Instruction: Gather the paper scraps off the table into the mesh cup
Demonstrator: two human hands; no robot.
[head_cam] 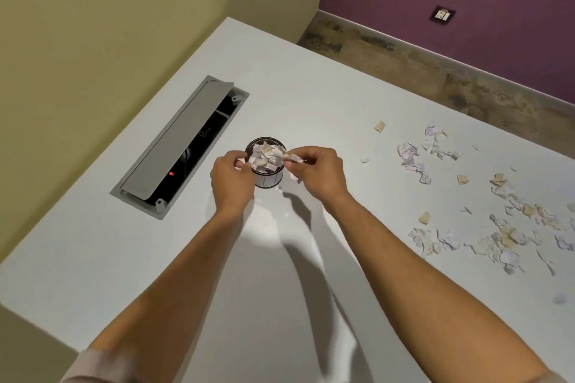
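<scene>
- Cup [268, 176]: stands upright on the table [311, 102], near its middle, just right of the cable box [180, 146]. Filled to the rim with scraps; some stick up above the rim.
- Left hand [231, 179]: at the cup's left side, fingers curled, thumb and forefinger at the rim. Looks to be gripping the rim, but the contact itself is partly hidden by the hand.
- Right hand [320, 171]: at the cup's right side, just above the rim, fingers curled in, pinching a wad of scraps [294, 160]. One end of the wad reaches over the cup's mouth; another bit hangs below the fingers beside the cup wall.
- Loose scraps [497, 227]: many still on the table, well to the right of the cup. One cluster farther back [429, 149], a larger spread nearer the right edge. Pale lilac and cream pieces, torn, irregular.
- A few singles lie apart: one [379, 126] toward the far edge, one small bit [364, 160] between the right hand and the clusters.
- Cable box: lid propped open, a red light [170, 173] lit inside.
- Both forearms bare, casting shadows on the table.
- Wall socket [442, 14] on the purple wall beyond.
</scene>
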